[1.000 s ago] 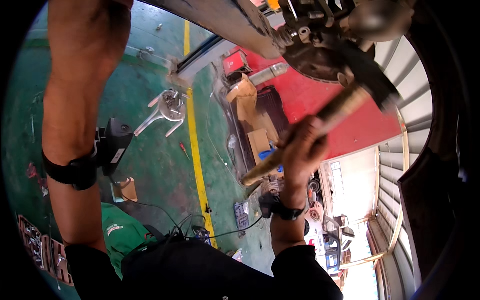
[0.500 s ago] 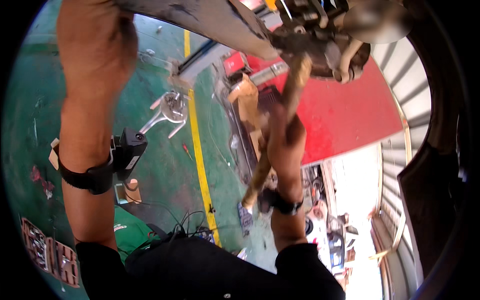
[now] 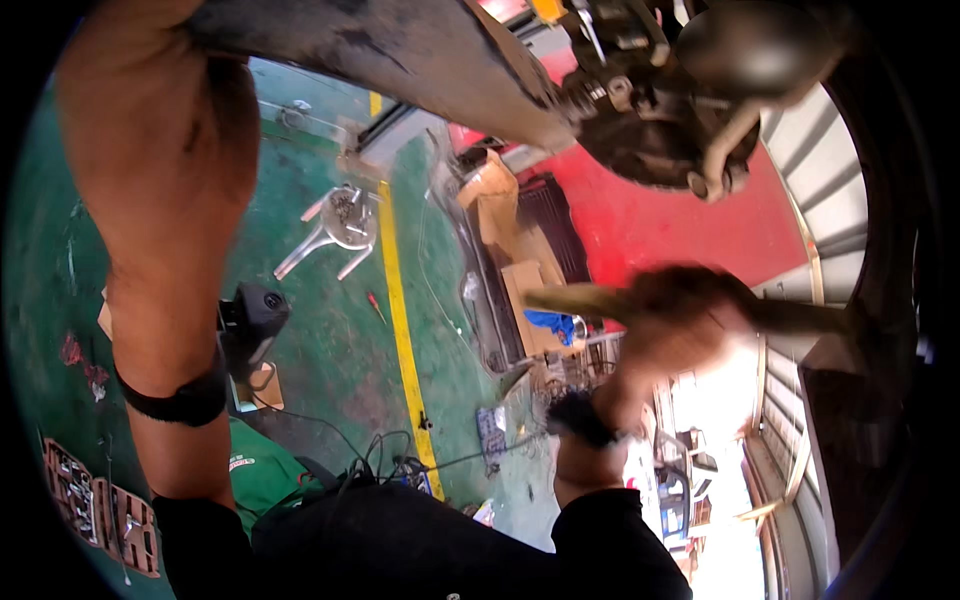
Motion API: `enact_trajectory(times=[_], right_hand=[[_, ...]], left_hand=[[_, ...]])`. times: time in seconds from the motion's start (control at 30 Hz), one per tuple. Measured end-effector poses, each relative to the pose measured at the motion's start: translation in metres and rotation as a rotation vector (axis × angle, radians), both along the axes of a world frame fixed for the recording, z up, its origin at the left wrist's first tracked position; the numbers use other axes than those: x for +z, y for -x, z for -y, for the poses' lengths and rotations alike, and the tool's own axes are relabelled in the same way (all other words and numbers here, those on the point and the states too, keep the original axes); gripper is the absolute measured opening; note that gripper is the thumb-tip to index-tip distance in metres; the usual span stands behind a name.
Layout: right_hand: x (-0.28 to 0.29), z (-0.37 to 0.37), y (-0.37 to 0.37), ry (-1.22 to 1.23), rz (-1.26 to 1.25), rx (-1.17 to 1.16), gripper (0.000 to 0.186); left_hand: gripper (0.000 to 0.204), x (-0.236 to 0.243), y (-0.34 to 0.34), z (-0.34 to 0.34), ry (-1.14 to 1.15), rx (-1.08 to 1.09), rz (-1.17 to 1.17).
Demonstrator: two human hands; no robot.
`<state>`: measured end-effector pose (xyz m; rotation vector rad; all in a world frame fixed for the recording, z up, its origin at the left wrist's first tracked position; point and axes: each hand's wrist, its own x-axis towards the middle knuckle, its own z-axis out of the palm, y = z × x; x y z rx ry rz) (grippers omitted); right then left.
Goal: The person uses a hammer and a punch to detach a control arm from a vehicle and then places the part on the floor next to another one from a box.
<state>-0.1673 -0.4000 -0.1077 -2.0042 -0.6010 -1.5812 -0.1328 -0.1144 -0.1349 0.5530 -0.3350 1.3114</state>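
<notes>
Right hand (image 3: 690, 315), blurred, had its fingers (image 3: 680, 285) closed around a hammer (image 3: 580, 300) with a long, round, pale-brown wooden handle; butt end stuck out left, the rest ran right toward dark metal, where the head blurred too much to make out. Hammer sat in mid-air, lower in view than a rusty, dark, round metal hub assembly (image 3: 665, 135), visible gap between. The hub carried a smooth, shiny rounded piece (image 3: 760, 50) and a dull grey-tan metal rod (image 3: 728, 150) with a knobby end.

Left hand (image 3: 165, 150) was raised at upper left, overlapping the end of a broad, dusty grey metal arm (image 3: 380, 60) with scuffed edges. Its fingers weren't visible; can't tell whether open or gripping. Black fabric strap (image 3: 180, 400) plus boxy black plastic device (image 3: 262, 312) on that wrist; another black strap (image 3: 585, 415) on the right one.

Behind: smooth red panel (image 3: 690, 220), creased brown cardboard (image 3: 530, 280), crumpled blue material (image 3: 550, 322). Worn green floor (image 3: 330, 370) had a yellow painted line (image 3: 400, 350), a pale round-topped stool (image 3: 358, 238) bearing small metal bits, a red-handled screwdriver (image 3: 374, 302) and an open brown tool case (image 3: 125, 525) at lower left.
</notes>
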Motion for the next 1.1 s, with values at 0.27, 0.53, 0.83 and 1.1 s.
enact_trajectory(times=[0.27, 0.53, 0.83, 1.1], right_hand=[[-0.028, -0.022, 0.007, 0.033, -0.649, -0.024, 0.041], [0.033, -0.062, 0.037, 0.004, -0.001, 0.149, 0.063], [0.001, -0.032, 0.005, -0.008, -0.91, 0.016, 0.033], [0.026, -0.06, 0.039, 0.055, -0.221, 0.188, 0.049]], left_hand=[[0.032, -0.021, -0.009, -0.019, -0.125, -0.295, 0.1], [0.03, -0.022, -0.01, -0.022, -0.193, -0.259, 0.311], [0.028, -0.031, -0.016, -0.014, -0.079, -0.252, 0.239], [0.032, -0.023, -0.018, -0.018, -0.097, -0.205, 0.162]])
